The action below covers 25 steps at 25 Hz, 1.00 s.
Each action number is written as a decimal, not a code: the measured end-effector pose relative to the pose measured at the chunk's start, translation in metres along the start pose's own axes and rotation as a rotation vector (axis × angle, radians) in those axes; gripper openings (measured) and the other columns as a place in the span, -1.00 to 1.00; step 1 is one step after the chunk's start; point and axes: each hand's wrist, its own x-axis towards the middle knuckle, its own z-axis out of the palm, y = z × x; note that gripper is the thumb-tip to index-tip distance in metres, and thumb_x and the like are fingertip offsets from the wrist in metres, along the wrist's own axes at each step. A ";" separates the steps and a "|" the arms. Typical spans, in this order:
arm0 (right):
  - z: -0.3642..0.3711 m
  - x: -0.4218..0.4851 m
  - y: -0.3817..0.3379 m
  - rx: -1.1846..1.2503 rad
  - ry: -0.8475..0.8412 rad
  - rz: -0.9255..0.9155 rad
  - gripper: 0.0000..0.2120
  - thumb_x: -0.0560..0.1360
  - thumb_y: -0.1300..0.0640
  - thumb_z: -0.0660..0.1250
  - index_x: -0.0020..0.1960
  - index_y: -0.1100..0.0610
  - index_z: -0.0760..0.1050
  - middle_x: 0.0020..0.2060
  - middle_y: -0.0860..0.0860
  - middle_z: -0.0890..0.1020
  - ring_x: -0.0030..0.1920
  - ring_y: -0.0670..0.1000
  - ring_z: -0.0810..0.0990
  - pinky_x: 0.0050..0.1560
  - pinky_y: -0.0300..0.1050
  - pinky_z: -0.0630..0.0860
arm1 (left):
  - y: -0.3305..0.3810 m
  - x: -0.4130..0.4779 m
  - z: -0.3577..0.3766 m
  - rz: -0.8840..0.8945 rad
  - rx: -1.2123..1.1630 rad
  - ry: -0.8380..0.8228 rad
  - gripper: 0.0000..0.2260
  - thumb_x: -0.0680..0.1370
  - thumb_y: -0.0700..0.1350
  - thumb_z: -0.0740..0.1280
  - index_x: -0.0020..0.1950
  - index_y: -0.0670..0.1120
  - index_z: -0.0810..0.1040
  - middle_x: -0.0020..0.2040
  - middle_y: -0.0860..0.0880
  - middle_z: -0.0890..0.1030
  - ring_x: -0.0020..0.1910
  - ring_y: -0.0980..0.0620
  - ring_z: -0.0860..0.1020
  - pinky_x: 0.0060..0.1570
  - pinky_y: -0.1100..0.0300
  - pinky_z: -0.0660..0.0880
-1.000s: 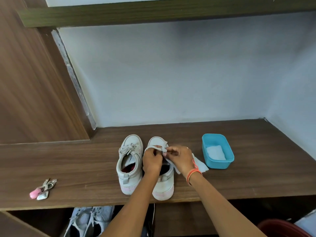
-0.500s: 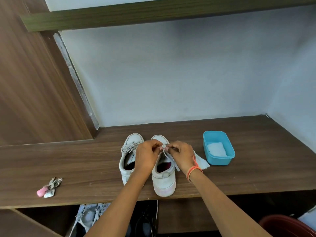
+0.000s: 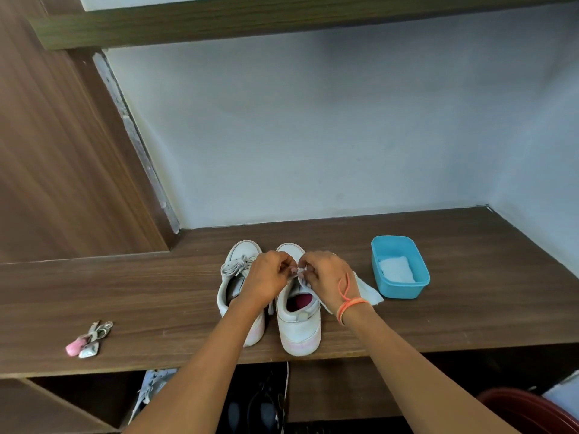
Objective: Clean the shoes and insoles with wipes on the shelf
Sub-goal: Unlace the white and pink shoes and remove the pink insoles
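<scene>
Two white sneakers stand side by side on the brown wooden shelf [image 3: 156, 296], heels toward me. The left shoe [image 3: 233, 277] has its laces tied. Over the right shoe [image 3: 297, 327], my left hand [image 3: 269, 277] and my right hand [image 3: 326, 274] meet and both pinch its white laces [image 3: 301, 270]. A dark red insole [image 3: 300, 300] shows inside the right shoe. A used white wipe [image 3: 366, 292] lies on the shelf just right of my right wrist.
A blue plastic tub [image 3: 399, 289] with folded white wipes stands right of the shoes. A pink keyring with small keys [image 3: 86, 341] lies at the left. More shoes [image 3: 150, 393] sit under the shelf, and a dark red bucket [image 3: 526, 411] is at bottom right.
Both hands have stayed together on the right shoe's laces, shifting slightly toward the toe. The view has tilted up a little.
</scene>
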 end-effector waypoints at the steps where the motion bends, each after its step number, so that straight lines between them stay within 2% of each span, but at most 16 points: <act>1: 0.000 0.000 0.001 -0.010 -0.010 -0.020 -0.80 0.48 0.25 0.25 0.06 0.14 0.57 -0.05 0.06 0.65 0.01 0.07 0.55 -0.03 -0.07 0.48 | -0.001 0.000 0.000 -0.021 -0.034 0.001 -0.91 0.51 -0.21 0.35 -0.06 -0.18 0.64 -0.13 -0.14 0.68 -0.10 -0.06 0.61 -0.11 0.23 0.42; 3: -0.001 0.002 0.002 0.023 -0.026 -0.028 -0.82 0.48 0.27 0.27 0.03 0.17 0.57 -0.08 0.07 0.65 -0.03 0.05 0.55 -0.07 -0.13 0.45 | -0.003 0.001 0.000 -0.042 -0.099 -0.002 -0.91 0.50 -0.21 0.37 -0.05 -0.18 0.65 -0.12 -0.14 0.68 -0.09 -0.05 0.62 -0.07 0.22 0.46; 7: -0.002 0.006 0.003 0.123 -0.010 0.015 -0.86 0.46 0.28 0.34 -0.02 0.15 0.61 -0.16 0.04 0.66 -0.20 -0.11 0.49 -0.24 -0.40 0.35 | -0.008 0.001 -0.002 -0.021 -0.178 -0.030 -0.89 0.49 -0.19 0.38 -0.03 -0.15 0.67 -0.12 -0.12 0.69 -0.12 -0.03 0.62 -0.03 0.08 0.53; 13: 0.001 0.002 0.001 0.207 -0.031 0.023 -0.86 0.42 0.27 0.37 -0.03 0.16 0.59 -0.28 -0.04 0.54 -0.25 -0.10 0.48 -0.29 -0.50 0.31 | -0.003 -0.001 -0.003 0.008 -0.008 0.015 -0.94 0.46 -0.16 0.38 -0.19 -0.09 0.65 -0.33 -0.02 0.59 -0.27 0.03 0.53 -0.20 0.14 0.46; 16: 0.002 -0.004 0.002 0.324 0.044 0.104 -0.94 0.43 0.27 0.36 -0.09 0.21 0.57 -0.30 0.00 0.56 -0.27 -0.08 0.48 -0.27 -0.44 0.35 | -0.003 -0.002 0.000 -0.039 -0.036 0.119 -0.92 0.46 -0.16 0.36 -0.16 -0.10 0.66 -0.27 -0.07 0.65 -0.23 -0.03 0.58 -0.17 0.09 0.50; 19: -0.004 -0.008 0.009 0.382 0.117 0.234 -0.96 0.46 0.26 0.36 -0.09 0.19 0.56 -0.26 0.02 0.58 -0.21 -0.06 0.52 -0.16 -0.26 0.48 | -0.016 -0.005 0.005 -0.156 -0.238 0.207 -0.92 0.47 -0.22 0.37 -0.15 -0.16 0.67 -0.28 -0.10 0.65 -0.27 -0.04 0.58 -0.15 0.04 0.53; 22: -0.008 -0.005 0.006 0.333 0.056 0.160 -0.79 0.47 0.12 0.38 0.10 0.09 0.56 -0.12 0.02 0.60 -0.12 -0.05 0.55 -0.09 -0.20 0.51 | -0.014 -0.007 0.011 -0.145 -0.292 0.189 -0.92 0.48 -0.21 0.37 -0.18 -0.15 0.65 -0.36 -0.03 0.60 -0.38 0.07 0.51 -0.24 0.10 0.48; 25: -0.006 0.000 -0.005 0.088 -0.014 -0.011 -0.75 0.51 0.09 0.32 0.17 0.08 0.57 0.00 0.03 0.56 0.00 0.00 0.55 -0.11 -0.25 0.39 | -0.011 -0.006 0.014 -0.135 -0.353 0.175 -0.90 0.49 -0.20 0.36 -0.21 -0.16 0.63 -0.40 -0.01 0.55 -0.44 0.11 0.44 -0.30 0.17 0.40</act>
